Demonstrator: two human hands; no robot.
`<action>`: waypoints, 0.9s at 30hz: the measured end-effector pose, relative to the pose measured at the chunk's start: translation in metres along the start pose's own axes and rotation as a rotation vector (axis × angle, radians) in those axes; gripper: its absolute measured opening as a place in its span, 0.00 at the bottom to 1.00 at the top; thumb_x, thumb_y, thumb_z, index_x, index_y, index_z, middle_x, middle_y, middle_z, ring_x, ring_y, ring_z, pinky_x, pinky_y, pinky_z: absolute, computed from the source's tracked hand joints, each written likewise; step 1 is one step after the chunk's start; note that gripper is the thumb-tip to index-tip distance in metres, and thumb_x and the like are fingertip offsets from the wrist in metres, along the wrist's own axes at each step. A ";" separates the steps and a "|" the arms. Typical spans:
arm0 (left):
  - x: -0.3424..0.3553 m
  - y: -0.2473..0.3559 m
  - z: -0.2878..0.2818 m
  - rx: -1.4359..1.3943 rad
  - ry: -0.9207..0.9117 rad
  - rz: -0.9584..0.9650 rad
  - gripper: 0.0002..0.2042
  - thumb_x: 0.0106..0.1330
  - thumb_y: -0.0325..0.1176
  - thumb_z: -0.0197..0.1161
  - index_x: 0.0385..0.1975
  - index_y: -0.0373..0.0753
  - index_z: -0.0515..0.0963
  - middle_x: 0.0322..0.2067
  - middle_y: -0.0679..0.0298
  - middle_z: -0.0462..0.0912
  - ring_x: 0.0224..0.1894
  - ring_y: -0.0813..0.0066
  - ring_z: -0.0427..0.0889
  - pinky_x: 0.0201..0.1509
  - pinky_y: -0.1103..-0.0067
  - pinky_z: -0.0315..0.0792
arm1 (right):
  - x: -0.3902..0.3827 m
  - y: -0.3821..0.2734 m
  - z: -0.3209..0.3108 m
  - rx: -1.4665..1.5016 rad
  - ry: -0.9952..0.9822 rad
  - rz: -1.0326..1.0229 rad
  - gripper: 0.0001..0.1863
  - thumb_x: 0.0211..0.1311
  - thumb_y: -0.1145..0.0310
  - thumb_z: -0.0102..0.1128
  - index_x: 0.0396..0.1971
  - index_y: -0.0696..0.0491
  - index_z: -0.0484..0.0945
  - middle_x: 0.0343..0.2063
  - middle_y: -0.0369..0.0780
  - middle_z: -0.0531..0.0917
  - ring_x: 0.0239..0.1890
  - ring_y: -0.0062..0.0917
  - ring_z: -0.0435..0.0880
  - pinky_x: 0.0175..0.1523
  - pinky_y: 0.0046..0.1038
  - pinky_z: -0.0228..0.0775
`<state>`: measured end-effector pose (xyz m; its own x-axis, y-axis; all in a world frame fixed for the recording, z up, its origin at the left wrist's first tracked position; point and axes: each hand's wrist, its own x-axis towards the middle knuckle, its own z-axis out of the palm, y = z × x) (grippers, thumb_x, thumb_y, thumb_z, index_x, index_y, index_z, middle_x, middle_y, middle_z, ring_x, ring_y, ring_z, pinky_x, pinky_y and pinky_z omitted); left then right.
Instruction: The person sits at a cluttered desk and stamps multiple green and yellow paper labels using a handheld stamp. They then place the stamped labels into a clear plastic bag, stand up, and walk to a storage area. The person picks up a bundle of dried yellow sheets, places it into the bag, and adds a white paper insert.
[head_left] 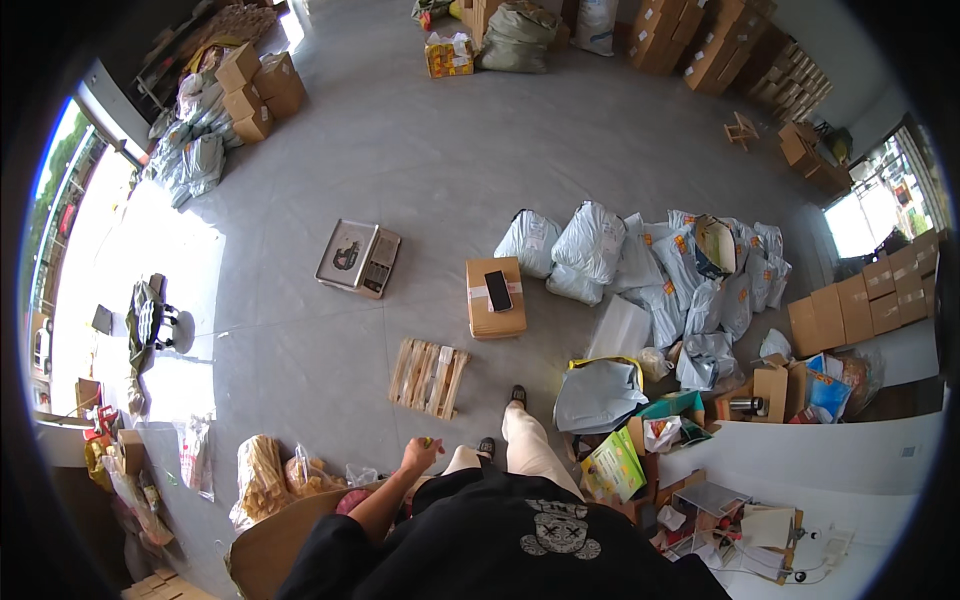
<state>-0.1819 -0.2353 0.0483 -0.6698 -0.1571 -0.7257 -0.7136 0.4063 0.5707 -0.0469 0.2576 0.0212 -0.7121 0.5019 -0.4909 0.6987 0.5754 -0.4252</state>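
Left hand: fingers closed round a small yellow-green item, held above the floor, in front of the left thigh, near the slatted wooden stand. Right hand: out of view, can't tell its grip.

Progress, my read: grey-white poly mailers look filled and are piled on the floor toward its right edge, so that part seems done. Cardboard carton looks closed, tape across the top, smartphone lying on it. Digital scale stands well apart to the left, not in use. Item in hand not put down yet. Amount left: can't judge from this.

Hard to see: item mostly covered by fingers, kind unclear. Black T-shirt blocks the lower middle. Mailer contents hidden. Doorway at left blown out; fisheye rim cuts off the room's corners.
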 end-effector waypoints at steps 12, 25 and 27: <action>0.044 0.144 -0.023 -0.612 0.002 -0.103 0.16 0.67 0.43 0.53 0.27 0.36 0.80 0.09 0.73 0.64 0.09 0.86 0.58 0.12 0.83 0.50 | 0.150 -0.343 -0.019 0.731 -0.823 0.149 0.22 0.67 0.61 0.46 0.53 0.61 0.61 0.41 0.50 0.79 0.32 0.42 0.84 0.29 0.33 0.80; 0.058 0.240 -0.127 -1.282 -0.106 0.061 0.32 0.65 0.60 0.44 0.52 0.34 0.68 0.43 0.57 0.78 0.40 0.69 0.79 0.43 0.75 0.75 | 0.142 -0.541 -0.040 0.449 -1.432 -0.181 0.22 0.62 0.65 0.58 0.54 0.58 0.68 0.50 0.38 0.76 0.52 0.23 0.72 0.59 0.25 0.61; 0.067 0.242 -0.136 -1.174 -0.030 0.072 0.30 0.66 0.58 0.46 0.48 0.33 0.71 0.39 0.57 0.79 0.36 0.71 0.80 0.40 0.76 0.75 | 0.145 -0.552 -0.037 0.446 -1.391 -0.212 0.23 0.62 0.66 0.58 0.54 0.58 0.68 0.50 0.37 0.76 0.53 0.23 0.72 0.59 0.25 0.60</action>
<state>-0.4275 -0.2699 0.1901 -0.7221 -0.1401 -0.6774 -0.4367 -0.6672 0.6034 -0.5383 0.0368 0.2124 -0.3441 -0.7221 -0.6001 0.7390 0.1860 -0.6476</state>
